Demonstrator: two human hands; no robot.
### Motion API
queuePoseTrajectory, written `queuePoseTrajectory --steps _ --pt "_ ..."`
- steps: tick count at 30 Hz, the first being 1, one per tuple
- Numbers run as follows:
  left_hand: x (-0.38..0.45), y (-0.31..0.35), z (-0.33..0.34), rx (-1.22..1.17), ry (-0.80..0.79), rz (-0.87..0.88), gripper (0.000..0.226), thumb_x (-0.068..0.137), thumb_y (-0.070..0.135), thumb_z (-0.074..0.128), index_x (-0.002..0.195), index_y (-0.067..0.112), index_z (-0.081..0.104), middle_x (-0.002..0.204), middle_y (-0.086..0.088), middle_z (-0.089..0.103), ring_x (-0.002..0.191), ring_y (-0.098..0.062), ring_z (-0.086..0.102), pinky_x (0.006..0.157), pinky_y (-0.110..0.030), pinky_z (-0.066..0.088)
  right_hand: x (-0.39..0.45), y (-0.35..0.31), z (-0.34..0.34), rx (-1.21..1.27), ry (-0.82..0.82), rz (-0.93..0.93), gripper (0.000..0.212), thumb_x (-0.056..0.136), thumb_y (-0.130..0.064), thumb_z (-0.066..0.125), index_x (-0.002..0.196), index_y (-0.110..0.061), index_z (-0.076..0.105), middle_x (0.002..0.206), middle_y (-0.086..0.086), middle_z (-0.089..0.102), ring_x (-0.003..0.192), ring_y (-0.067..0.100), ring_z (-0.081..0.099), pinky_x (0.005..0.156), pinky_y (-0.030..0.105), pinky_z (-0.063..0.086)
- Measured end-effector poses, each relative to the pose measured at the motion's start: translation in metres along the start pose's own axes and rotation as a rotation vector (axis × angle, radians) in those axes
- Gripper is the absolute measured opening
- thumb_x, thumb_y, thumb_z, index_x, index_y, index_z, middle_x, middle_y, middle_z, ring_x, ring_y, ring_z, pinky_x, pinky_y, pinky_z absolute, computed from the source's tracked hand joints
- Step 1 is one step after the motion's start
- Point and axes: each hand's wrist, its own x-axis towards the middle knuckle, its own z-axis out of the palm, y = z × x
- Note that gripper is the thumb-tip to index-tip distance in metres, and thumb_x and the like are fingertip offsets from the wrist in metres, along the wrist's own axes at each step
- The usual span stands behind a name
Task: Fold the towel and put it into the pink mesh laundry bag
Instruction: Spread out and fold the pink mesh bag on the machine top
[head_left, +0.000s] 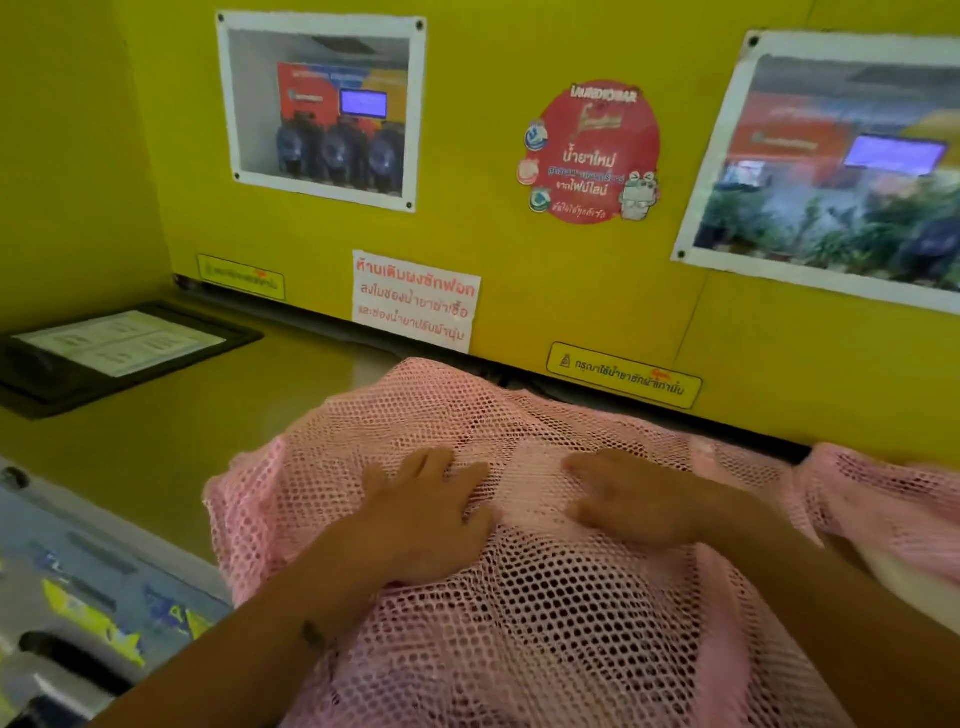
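Seemingly the towel is already inside: from the head view, both hands lie flat, fingers spread and gripping nothing, on top of the pink mesh laundry bag (519, 597), which is heaped on the tabletop (171, 441). The left hand (431, 509) and right hand (639, 499) sit side by side, with a paler patch, probably the towel (535, 457), showing through the net between their fingertips (motion blur makes this unsure). The bag's long axis runs across, spilling out past the right hand, so that hand is nearer whatever opening lies there.
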Motion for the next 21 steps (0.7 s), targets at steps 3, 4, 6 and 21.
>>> queuePoseTrajectory --steps 3,4,6,21 --pt "-0.004 0.012 -0.019 -0.032 0.065 0.023 0.058 0.088 0.067 0.041 0.140 0.042 0.040 0.149 0.000 0.040 0.136 -0.028 0.036 0.113 -0.060 0.022 -0.030 0.014 0.003 0.108 0.165 0.010 0.079 0.086 -0.070 0.045 0.152 -0.032 0.025 0.164 0.002 0.016 0.149 0.022 0.017 0.120 0.047 0.021" --pt "-0.001 0.014 -0.026 -0.073 0.140 0.026 0.053 0.088 0.065 0.044 0.135 0.041 0.047 0.144 0.001 0.047 0.132 -0.026 0.042 0.113 -0.058 0.025 -0.041 0.016 0.003 0.123 0.219 0.025 0.088 0.078 -0.083 0.037 0.151 -0.034 0.026 0.163 0.002 0.018 0.149 0.022 0.018 0.119 0.049 0.022" --pt "0.008 0.013 -0.031 -0.126 0.295 0.027 0.049 0.090 0.061 0.043 0.135 0.040 0.048 0.147 0.001 0.047 0.133 -0.023 0.043 0.114 -0.056 0.026 -0.058 0.021 0.012 0.099 0.237 0.097 0.111 0.057 -0.100 0.011 0.151 -0.042 0.020 0.165 0.001 0.013 0.150 0.024 0.012 0.118 0.057 0.020" --pt "0.057 -0.030 -0.034 -0.254 0.595 -0.022 0.022 0.092 0.030 0.054 0.111 0.027 0.065 0.113 -0.001 0.066 0.097 -0.018 0.059 0.094 -0.046 0.051 -0.045 0.048 0.029 0.115 0.104 0.320 0.096 0.070 -0.089 0.013 0.153 -0.041 0.000 0.165 0.013 -0.003 0.150 0.041 -0.006 0.117 0.065 0.009"
